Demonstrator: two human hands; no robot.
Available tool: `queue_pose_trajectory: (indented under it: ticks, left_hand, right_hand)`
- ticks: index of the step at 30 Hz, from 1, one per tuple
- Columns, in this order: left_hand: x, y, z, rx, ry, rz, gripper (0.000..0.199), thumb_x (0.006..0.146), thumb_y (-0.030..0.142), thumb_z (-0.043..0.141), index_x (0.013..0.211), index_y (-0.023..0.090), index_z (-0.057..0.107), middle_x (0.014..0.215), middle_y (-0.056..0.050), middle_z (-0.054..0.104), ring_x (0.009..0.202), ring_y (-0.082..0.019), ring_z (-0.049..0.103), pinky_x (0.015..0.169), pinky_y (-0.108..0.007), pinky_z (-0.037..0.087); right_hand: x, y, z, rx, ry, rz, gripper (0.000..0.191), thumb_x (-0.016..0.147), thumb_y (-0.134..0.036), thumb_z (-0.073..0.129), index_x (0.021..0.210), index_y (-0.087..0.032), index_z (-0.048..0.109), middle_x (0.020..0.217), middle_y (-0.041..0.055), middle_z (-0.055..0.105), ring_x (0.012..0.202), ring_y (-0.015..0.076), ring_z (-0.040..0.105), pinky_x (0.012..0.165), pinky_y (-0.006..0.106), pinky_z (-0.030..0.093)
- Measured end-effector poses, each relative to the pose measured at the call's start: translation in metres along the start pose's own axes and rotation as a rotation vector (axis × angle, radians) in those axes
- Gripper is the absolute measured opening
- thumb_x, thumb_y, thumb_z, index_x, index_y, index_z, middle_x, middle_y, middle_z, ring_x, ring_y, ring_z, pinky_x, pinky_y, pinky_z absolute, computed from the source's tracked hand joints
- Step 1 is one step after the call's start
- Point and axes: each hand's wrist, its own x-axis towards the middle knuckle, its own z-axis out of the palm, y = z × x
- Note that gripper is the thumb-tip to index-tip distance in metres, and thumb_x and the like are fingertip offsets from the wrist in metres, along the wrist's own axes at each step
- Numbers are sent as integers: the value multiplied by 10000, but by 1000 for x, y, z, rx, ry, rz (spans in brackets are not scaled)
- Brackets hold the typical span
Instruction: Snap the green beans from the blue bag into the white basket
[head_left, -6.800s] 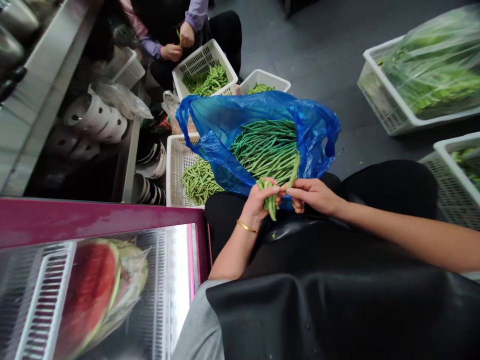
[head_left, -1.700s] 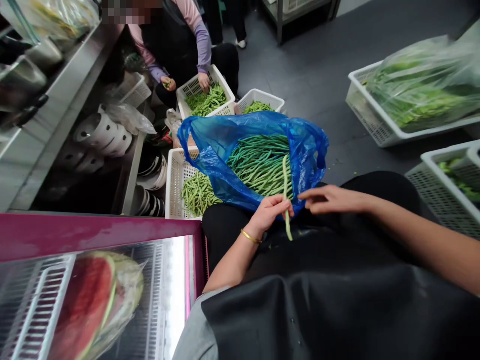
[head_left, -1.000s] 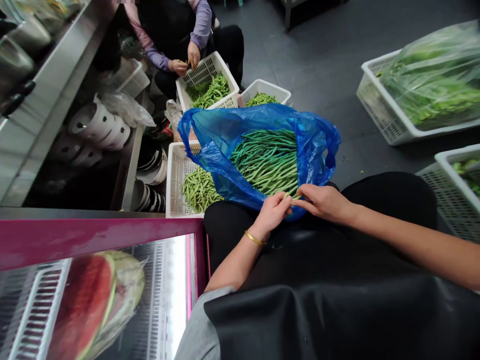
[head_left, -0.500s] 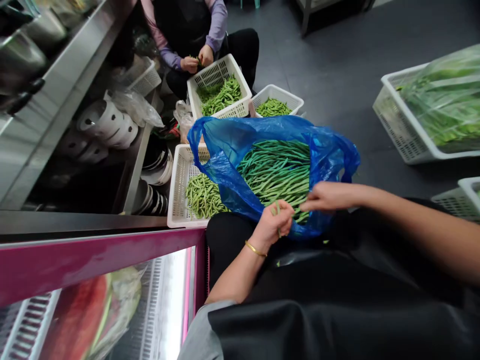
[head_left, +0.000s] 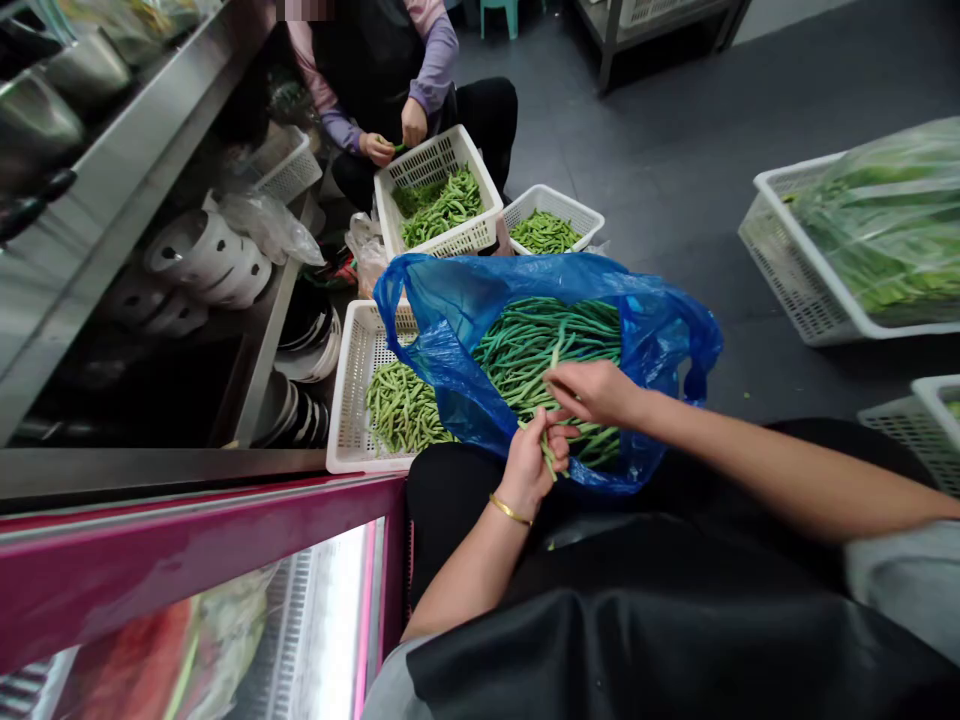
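Since the previous frame, our right hand (head_left: 596, 392) has shifted from the right side of the blue plastic bag (head_left: 654, 335) to over its opening. We record it pinched nearly closed on one green bean (head_left: 556, 350), which points up across the bag. Our left hand (head_left: 534, 455), at the bag's near edge, is half closed, fingers curled round a few bean pieces (head_left: 551, 460). We note long green beans (head_left: 517, 335) lying inside the bag. Left of the bag, a white perforated basket (head_left: 367, 466) holds short bean pieces (head_left: 405, 408). Beyond the bag, a co-worker's hands (head_left: 394, 138) hold a bean above another white basket (head_left: 465, 238).
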Motion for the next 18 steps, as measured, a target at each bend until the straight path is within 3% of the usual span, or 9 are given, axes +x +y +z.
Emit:
queue_pose_trajectory:
  ticks: [3,5,8,10,12,14,15,17,18]
  left_hand:
    - [0,-3,5,-56,-21,63,452,726,477,711,932,81,641,640,-9,559,409,-11,326,361,-159,179]
    - [-5,-6,10,-40,-24,139,387,688,391,761,912,99,640,635,8,550,410,-3,306,372,-155,180]
    - [-16,-10,21,44,-6,238,332,670,362,768,854,122,630,584,37,499,416,-16,310,379,-168,182]
    - [-24,-16,27,169,15,336,320,694,397,741,843,137,627,577,45,481,421,-26,311,384,-183,186]
    - [-32,-23,30,367,22,447,296,703,410,730,781,146,622,570,48,466,447,-33,330,408,-192,221]
    - [-39,-30,31,582,-43,497,291,694,397,741,686,143,601,581,35,484,506,-44,388,460,-193,279]
    - [-41,-33,31,659,-91,478,298,693,392,745,656,140,590,578,30,491,525,-48,407,480,-194,296]
    - [-44,-35,30,661,-143,406,310,712,412,729,664,143,581,530,39,470,485,-46,391,461,-197,277]
    - [-44,-35,30,590,-141,376,317,729,437,709,695,148,583,498,49,446,443,-42,358,433,-201,244]
  right_hand:
    - [-69,-35,-10,237,51,-100,187,943,-232,430,1045,-185,580,825,46,720,692,131,681,636,219,509]
    - [-98,-45,-15,330,174,18,238,950,-189,415,1139,-196,558,831,31,732,652,116,687,642,208,530]
    - [-116,-44,-22,198,303,225,244,941,-233,449,1134,-191,591,893,62,740,671,141,694,669,236,538]
    - [-120,-43,-25,10,170,247,225,926,-257,454,1004,-164,643,893,102,734,712,183,692,657,270,514]
    - [-123,-46,-27,-117,-162,189,217,890,-197,447,831,-151,651,781,107,718,652,194,665,579,274,454]
    - [-125,-50,-28,-91,-510,54,203,829,-114,452,717,-154,617,647,72,673,548,161,603,516,259,375]
    - [-126,-52,-30,-35,-623,-7,201,813,-96,450,693,-156,599,609,54,648,517,144,568,505,257,347]
    - [-125,-52,-37,118,-674,-27,204,825,-137,453,654,-167,558,570,25,600,495,123,511,501,254,318]
    - [-124,-52,-41,201,-610,43,224,836,-184,462,621,-174,525,546,11,569,484,116,484,493,252,309]
